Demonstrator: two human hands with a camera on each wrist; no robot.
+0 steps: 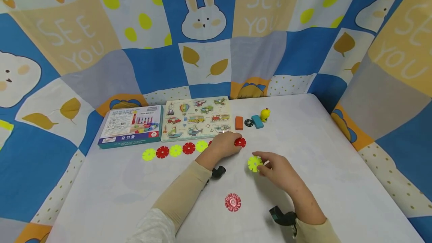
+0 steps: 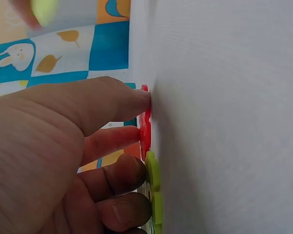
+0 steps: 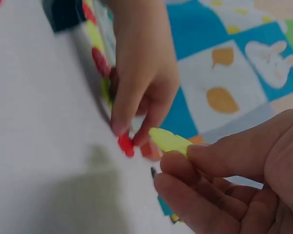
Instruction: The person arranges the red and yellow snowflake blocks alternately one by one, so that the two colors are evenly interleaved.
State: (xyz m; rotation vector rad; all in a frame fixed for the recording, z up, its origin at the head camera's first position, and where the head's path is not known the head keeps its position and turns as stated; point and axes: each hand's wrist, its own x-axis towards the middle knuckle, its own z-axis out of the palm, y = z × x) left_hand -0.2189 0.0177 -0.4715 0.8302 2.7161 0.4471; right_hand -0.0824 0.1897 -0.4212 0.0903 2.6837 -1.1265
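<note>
A row of flower-shaped plastic discs in alternating yellow-green and red runs along the table, partly hidden behind my left hand. That hand pinches a red flower disc at the row's right end, thumb and finger on its edges as it lies on the tabletop. In the left wrist view, curled fingers rest beside a yellow-green disc. Held above the table to the right, a yellow-green flower disc sits between the thumb and fingertips of my right hand. One red disc lies alone nearer me.
Behind the row are a boxed bead set and a wooden vehicle puzzle board. Right of the board stand an orange block, a black patterned disc, a blue block and a small yellow toy. Patterned cloth surrounds the table.
</note>
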